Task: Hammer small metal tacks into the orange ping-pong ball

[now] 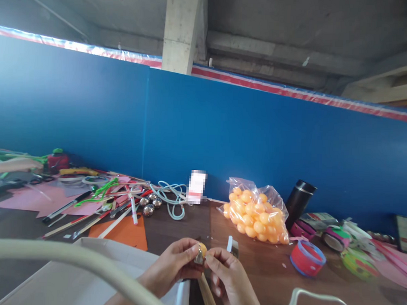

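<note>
Near the table's front edge, my left hand [173,266] pinches a small orange ball [202,249] with a silvery, patterned piece [199,256] against it. What that piece is I cannot make out. My right hand [230,273] meets it from the other side, thumb and forefinger pressed together at the ball's edge; anything between those fingertips is too small to name. Beneath the hands lies a wooden strip [207,292], and just behind the right one is a small white-and-dark object [233,246].
Beyond my hands sits a clear bag of orange balls [258,215], with a black bottle [299,201] and red tape roll [307,258] to its right. Steel balls [149,210], pale cord [174,200] and orange paper [129,232] lie left. Another person's hand [24,165] reaches in. A white box [84,264] stands front left.
</note>
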The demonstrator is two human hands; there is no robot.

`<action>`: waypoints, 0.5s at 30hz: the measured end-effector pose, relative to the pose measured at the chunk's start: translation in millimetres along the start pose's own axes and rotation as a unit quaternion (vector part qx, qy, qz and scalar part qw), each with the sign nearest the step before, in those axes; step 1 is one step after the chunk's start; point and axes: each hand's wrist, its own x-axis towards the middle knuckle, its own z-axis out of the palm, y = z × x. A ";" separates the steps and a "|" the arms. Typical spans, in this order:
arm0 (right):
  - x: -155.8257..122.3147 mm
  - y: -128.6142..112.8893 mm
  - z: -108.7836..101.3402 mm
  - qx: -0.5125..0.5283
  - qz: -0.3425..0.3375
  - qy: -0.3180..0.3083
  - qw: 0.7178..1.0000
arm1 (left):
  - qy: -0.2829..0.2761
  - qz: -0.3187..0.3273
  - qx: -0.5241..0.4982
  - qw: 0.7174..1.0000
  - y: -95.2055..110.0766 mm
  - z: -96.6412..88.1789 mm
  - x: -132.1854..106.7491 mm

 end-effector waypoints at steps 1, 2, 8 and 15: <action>0.0 0.1 -0.1 0.001 0.001 -0.001 1.000 | -0.001 0.000 0.001 1.000 -0.1 0.0 0.1; -0.1 0.0 -0.1 0.001 0.001 -0.002 1.000 | -0.002 0.000 0.002 1.000 -0.1 0.1 0.2; -0.1 -0.5 1.4 0.003 -0.003 0.002 1.000 | -0.003 0.001 0.004 1.000 0.9 0.0 0.0; 0.4 0.9 1.5 -0.001 -0.003 -0.002 1.000 | 0.003 0.001 0.005 1.000 -0.5 -1.0 1.7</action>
